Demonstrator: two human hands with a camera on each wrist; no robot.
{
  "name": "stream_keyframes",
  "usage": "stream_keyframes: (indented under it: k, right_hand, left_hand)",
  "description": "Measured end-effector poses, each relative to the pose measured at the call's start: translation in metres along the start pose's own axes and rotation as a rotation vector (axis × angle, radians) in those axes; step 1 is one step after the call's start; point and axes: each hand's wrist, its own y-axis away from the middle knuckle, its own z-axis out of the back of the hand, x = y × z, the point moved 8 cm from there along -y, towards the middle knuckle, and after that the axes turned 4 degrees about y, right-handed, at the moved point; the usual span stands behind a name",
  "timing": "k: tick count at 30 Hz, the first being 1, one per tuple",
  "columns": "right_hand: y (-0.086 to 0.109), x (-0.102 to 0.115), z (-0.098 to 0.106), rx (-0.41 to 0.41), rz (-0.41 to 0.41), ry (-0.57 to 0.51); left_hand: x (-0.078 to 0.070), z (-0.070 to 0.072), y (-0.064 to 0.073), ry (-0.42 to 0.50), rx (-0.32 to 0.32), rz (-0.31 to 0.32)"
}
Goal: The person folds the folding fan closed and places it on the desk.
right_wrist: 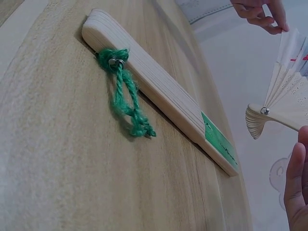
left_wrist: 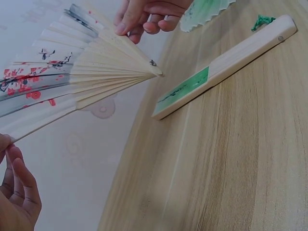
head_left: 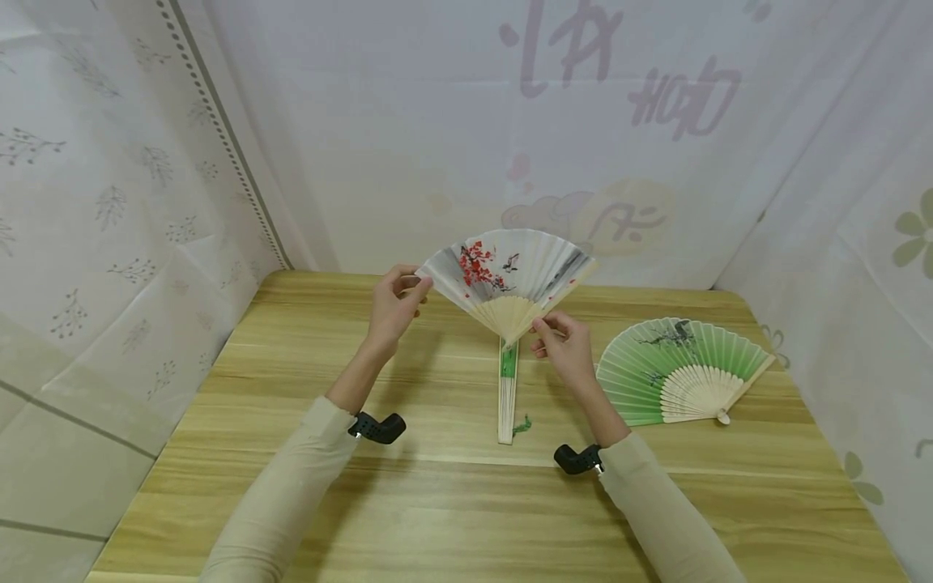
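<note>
A white folding fan (head_left: 535, 271) with red blossoms and a small bird is spread wide above the table. My left hand (head_left: 392, 309) pinches the outer corner of its left edge between thumb and fingers. On the other side, my right hand (head_left: 570, 350) pinches the wooden guard rib, low down near the pivot. Below lies a folded fan (right_wrist: 149, 72) with pale ribs and a strip of green cloth, its far end partly hidden by the white fan in the head view. A green cord loop (right_wrist: 126, 98) hangs from its rivet end onto the table.
A green folding fan (head_left: 630, 376) lies spread on the table (head_left: 452, 518) at the right, beside my right forearm. Printed white cloth (head_left: 379, 146) hangs behind the table and at both sides. Each wrist wears a black camera mount (head_left: 381, 427).
</note>
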Motion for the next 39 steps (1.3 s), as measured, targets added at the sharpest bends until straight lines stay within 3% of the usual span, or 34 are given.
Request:
stream_keyframes:
  k: [11, 18, 22, 24, 30, 39]
  right_hand:
    - [0.000, 0.000, 0.000, 0.017, -0.017, 0.015]
    - [0.005, 0.018, -0.005, 0.053, -0.009, 0.019]
    - [0.003, 0.009, -0.005, 0.046, 0.019, 0.006]
    - [0.002, 0.005, -0.004, 0.042, 0.025, 0.010]
    - [0.007, 0.027, -0.006, 0.056, 0.008, 0.033]
    - [0.008, 0.027, -0.004, 0.056, 0.013, 0.025]
  left_hand:
    - [0.004, -0.003, -0.005, -0.018, -0.003, -0.033]
    - [0.003, -0.007, -0.007, -0.035, 0.005, -0.048]
    - [0.002, -0.010, -0.008, -0.031, 0.010, -0.043]
    - [-0.007, -0.012, -0.005, -0.030, 0.016, -0.038]
    - [-0.004, -0.016, -0.007, -0.016, 0.013, -0.035]
    - [0.001, -0.020, -0.012, -0.013, 0.009, -0.040]
